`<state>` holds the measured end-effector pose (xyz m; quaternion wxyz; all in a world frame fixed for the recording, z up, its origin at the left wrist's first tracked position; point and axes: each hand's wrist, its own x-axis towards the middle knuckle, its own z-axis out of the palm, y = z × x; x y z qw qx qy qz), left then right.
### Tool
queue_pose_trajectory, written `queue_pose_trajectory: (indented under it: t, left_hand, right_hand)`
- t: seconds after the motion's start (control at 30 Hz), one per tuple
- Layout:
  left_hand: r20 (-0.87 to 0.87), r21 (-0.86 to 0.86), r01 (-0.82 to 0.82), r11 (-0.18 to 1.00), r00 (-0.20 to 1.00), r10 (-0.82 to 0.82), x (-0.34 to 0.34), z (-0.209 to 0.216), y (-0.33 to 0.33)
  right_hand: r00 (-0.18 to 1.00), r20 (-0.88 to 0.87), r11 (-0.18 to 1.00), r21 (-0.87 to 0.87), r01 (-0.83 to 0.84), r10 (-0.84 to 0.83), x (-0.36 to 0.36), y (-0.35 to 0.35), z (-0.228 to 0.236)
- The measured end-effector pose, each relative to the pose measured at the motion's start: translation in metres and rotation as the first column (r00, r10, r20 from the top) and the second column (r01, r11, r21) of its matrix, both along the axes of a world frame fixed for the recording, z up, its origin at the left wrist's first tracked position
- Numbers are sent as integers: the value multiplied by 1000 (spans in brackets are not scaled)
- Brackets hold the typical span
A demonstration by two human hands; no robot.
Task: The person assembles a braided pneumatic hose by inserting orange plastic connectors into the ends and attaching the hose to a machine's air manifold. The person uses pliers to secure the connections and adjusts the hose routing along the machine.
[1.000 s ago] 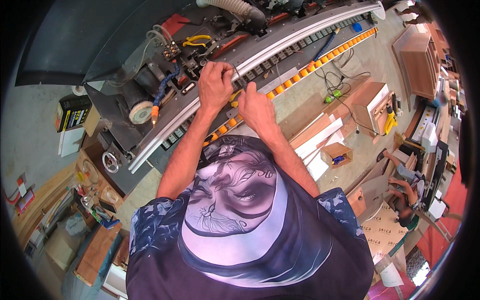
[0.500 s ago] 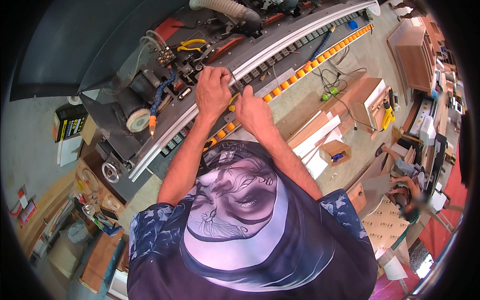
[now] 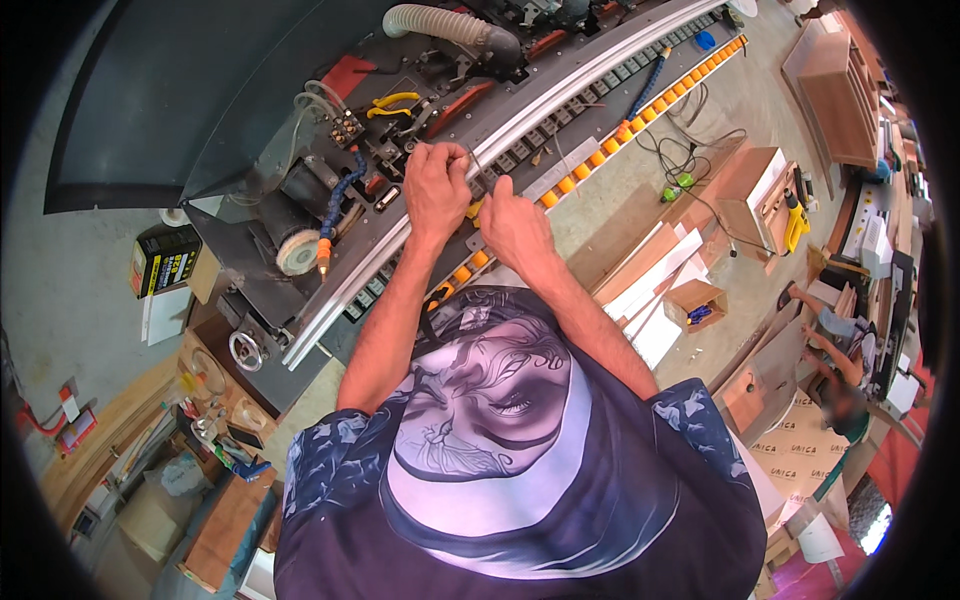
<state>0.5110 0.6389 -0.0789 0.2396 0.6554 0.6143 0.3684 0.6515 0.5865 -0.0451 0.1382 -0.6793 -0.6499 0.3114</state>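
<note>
Bent over a dark machine (image 3: 490,115), with left hand (image 3: 437,195) curled at the pale metal rail (image 3: 325,322), its fingers drawn together; right hand (image 3: 515,228) in a narrow, fist-like curl just beside, near the orange rollers (image 3: 597,158); by the left fingertips, between both hands, a thin dark strand (image 3: 475,160); cannot tell whether pinched or merely touched; to the right, an open box (image 3: 682,299) with blue items (image 3: 699,314) inside, beside pale boards (image 3: 655,290); to the left, a black-and-yellow box (image 3: 165,262), contents hidden.
</note>
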Motion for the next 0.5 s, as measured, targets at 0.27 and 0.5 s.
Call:
queue_pose_trajectory:
  t: [0.27,0.5]
  left_hand:
    - [-40,20,-19,1000,999,20,3,1,-1]
    - [-48,92,1,996,999,3,3,2,-1]
  right_hand:
    - [1000,-20,999,39,-22,23,4,4,0]
    - [1000,-8,1000,-5,-26,26,4,5,1]
